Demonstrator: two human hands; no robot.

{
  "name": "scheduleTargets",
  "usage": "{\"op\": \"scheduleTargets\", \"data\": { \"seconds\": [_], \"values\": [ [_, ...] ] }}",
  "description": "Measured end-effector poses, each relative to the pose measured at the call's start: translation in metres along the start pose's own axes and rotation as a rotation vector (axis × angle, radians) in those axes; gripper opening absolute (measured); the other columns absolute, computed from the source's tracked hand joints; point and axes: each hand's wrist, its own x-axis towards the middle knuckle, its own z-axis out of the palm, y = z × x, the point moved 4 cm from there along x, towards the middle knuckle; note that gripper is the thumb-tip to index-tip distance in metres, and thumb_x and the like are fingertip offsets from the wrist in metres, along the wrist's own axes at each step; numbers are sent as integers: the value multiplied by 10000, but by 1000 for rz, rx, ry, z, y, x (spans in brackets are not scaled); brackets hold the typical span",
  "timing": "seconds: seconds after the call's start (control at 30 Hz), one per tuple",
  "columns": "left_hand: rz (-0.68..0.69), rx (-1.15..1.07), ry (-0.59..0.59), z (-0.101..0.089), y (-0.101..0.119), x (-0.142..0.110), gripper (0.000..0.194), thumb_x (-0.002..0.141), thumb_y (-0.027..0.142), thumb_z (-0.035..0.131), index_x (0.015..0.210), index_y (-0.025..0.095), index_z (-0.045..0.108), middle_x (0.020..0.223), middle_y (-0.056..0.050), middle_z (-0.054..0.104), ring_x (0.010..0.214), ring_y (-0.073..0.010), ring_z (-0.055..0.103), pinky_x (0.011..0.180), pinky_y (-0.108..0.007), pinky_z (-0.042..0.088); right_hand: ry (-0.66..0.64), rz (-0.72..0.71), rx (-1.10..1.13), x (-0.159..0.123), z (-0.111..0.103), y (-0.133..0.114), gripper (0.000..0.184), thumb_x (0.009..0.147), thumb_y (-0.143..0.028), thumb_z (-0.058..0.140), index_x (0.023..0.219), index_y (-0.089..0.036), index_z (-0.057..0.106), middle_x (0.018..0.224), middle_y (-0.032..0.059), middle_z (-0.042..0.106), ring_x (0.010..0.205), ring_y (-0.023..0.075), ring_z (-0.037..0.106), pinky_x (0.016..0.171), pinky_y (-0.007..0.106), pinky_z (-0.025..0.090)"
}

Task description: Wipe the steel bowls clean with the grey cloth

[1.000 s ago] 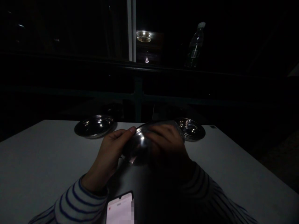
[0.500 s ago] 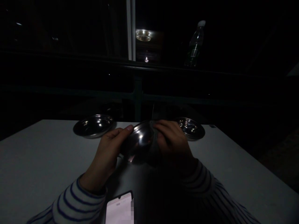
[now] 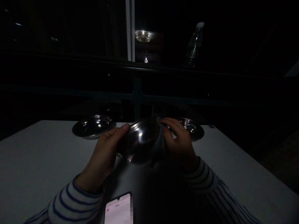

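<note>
A shiny metal bowl point(image 3: 139, 137) is held up over the white table, tilted so that its rounded side faces me. My left hand point(image 3: 106, 151) grips the left rim, thumb on the near side; its other fingers are mostly hidden behind. At the right rim my right hand point(image 3: 178, 141) pinches a dark grey cloth point(image 3: 160, 137) against the metal. Part of the cloth hangs down in shadow, so its lower end is hard to make out.
One metal bowl point(image 3: 93, 126) stands at the table's back left, another metal bowl point(image 3: 192, 129) at the back right, partly behind my right hand. A lit phone point(image 3: 118, 208) lies on the table point(image 3: 51, 161) near me. Beyond, a plastic bottle point(image 3: 195, 45) stands by a dark window.
My right hand and the cloth have shifted slightly right along the rim, baring more of the bowl's surface. My left hand has moved slightly left, still gripping the rim.
</note>
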Motion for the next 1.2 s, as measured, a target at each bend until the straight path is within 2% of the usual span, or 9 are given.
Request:
{"op": "scheduleTargets", "data": {
  "seconds": [0.1, 0.3, 0.57, 0.77, 0.87, 0.97, 1.03, 1.1, 1.2],
  "values": [
    [7, -16, -5, 1, -1, 0, 228, 637, 387, 670, 645, 161, 639, 532, 15, 599, 483, -106, 526, 456, -205, 386, -19, -46, -42, -2, 1, -10, 270, 812, -145, 414, 1011, -134, 596, 1053, 87, 603, 983, 189, 516, 862, 347, 414],
    [-1, -5, -111, 8, -8, -3, 236, 651, 362, 672, 592, 149, 588, 484, 36, 547, 430, -75, 480, 406, -177, 343, -201, -396, -146, -17, 15, -54, 242, 830, -255, 457, 1029, -274, 593, 1098, -27, 611, 1002, 192, 481, 828, 388, 355],
    [-68, -129, -177, 12, -3, -5, 174, 689, 330, 654, 735, 162, 655, 656, 7, 649, 573, -97, 581, 515, -181, 447, -17, -13, -43, 2, -3, -1, 267, 817, -132, 408, 1006, -139, 596, 1012, 74, 622, 966, 170, 532, 854, 333, 418],
    [-119, -191, -381, 15, -5, -7, 126, 707, 277, 648, 658, 161, 649, 582, 20, 626, 522, -77, 561, 484, -160, 436, -213, -358, -183, -9, 5, -46, 250, 806, -307, 486, 1008, -215, 602, 1116, 10, 597, 989, 221, 488, 803, 389, 380],
    [-155, -130, -459, 15, -2, -10, 118, 700, 267, 653, 707, 150, 666, 620, -9, 646, 561, -103, 581, 529, -188, 458, -143, -341, -193, -5, -1, -39, 236, 809, -274, 483, 993, -194, 607, 1088, 30, 608, 967, 213, 500, 801, 375, 386],
    [-131, -129, -392, 14, 2, -8, 124, 671, 266, 674, 678, 143, 665, 602, -8, 639, 537, -97, 562, 514, -185, 444, 0, -158, -156, 2, -9, -20, 237, 808, -156, 435, 964, -133, 612, 1012, 76, 620, 942, 189, 515, 829, 342, 407],
    [-80, -142, -255, 11, 3, -5, 134, 661, 280, 674, 636, 150, 653, 579, 8, 624, 516, -87, 541, 488, -179, 422, -16, -114, -144, 1, -6, -20, 250, 807, -144, 421, 975, -132, 606, 1024, 74, 612, 952, 187, 508, 835, 342, 404],
    [-40, -127, -147, 7, 1, -3, 162, 664, 300, 667, 592, 159, 632, 542, 27, 599, 489, -78, 517, 456, -174, 394, -105, -200, -164, -4, 1, -35, 240, 813, -221, 451, 997, -178, 599, 1073, 39, 600, 969, 206, 487, 809, 369, 388],
    [2, -58, -123, 5, -4, 0, 211, 674, 335, 659, 560, 165, 607, 491, 43, 554, 448, -66, 478, 425, -174, 354, -259, -403, -200, -14, 12, -58, 256, 807, -320, 489, 1029, -228, 578, 1113, -7, 593, 995, 216, 470, 767, 381, 360]
  ]
}}
